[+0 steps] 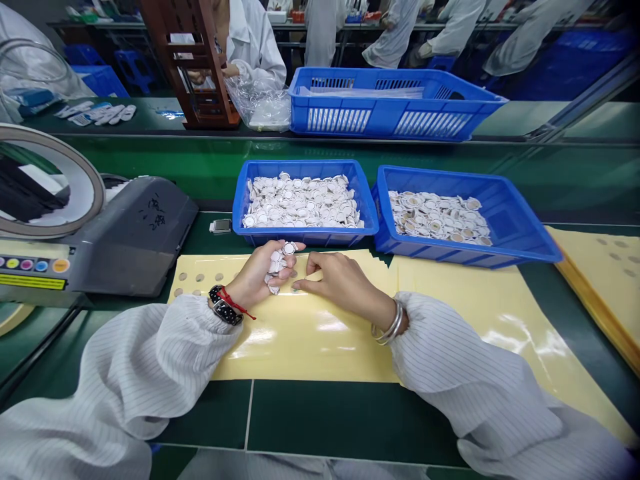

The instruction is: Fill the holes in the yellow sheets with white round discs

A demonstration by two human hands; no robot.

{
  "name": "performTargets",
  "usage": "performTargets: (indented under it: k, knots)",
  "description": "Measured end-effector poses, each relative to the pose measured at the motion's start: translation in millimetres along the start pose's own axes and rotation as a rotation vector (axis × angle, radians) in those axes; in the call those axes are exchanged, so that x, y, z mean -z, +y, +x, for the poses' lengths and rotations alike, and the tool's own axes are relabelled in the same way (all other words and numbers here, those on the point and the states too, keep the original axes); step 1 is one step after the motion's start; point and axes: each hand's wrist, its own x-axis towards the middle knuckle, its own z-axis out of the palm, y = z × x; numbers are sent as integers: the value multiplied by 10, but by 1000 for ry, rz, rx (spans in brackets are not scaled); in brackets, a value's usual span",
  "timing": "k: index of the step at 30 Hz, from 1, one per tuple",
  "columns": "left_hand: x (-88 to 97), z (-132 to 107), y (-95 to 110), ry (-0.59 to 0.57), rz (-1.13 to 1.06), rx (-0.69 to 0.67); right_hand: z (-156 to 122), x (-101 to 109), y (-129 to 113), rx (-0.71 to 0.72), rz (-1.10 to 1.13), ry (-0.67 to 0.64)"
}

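Observation:
My left hand (pixel 264 272) is curled round a small stack of white round discs (pixel 278 263), just in front of the left blue bin (pixel 305 235). My right hand (pixel 336 280) rests beside it on a yellow backing sheet (pixel 310 340), fingers bent, with the fingertips pressed to the sheet next to the left hand. What, if anything, those fingertips pinch is too small to tell. A row of small round discs (pixel 200 277) sits stuck along the sheet's far left edge. The left bin is full of white discs (pixel 300 200).
A second blue bin (pixel 505 243) with discs stands at the right. A grey machine (pixel 130 233) with coloured buttons sits at the left. More yellow sheets (pixel 600 273) lie far right. A larger blue crate (pixel 390 120) and people in white coats are across the green bench.

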Motion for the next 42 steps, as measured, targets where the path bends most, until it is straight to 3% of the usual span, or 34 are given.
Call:
performTargets:
  k: [5, 10, 14, 42]
  knots:
    - [-17, 6, -12, 34, 23, -1, 32, 27, 41, 6, 339, -20]
    - [-19, 26, -43, 17, 157, -42, 76, -48, 17, -82, 500, 339]
    - [-8, 23, -57, 8, 235, -49, 81, -153, -26, -192, 529, 457]
    - [1, 24, -61, -5, 313, -60, 93, -231, 6, -157, 435, 513]
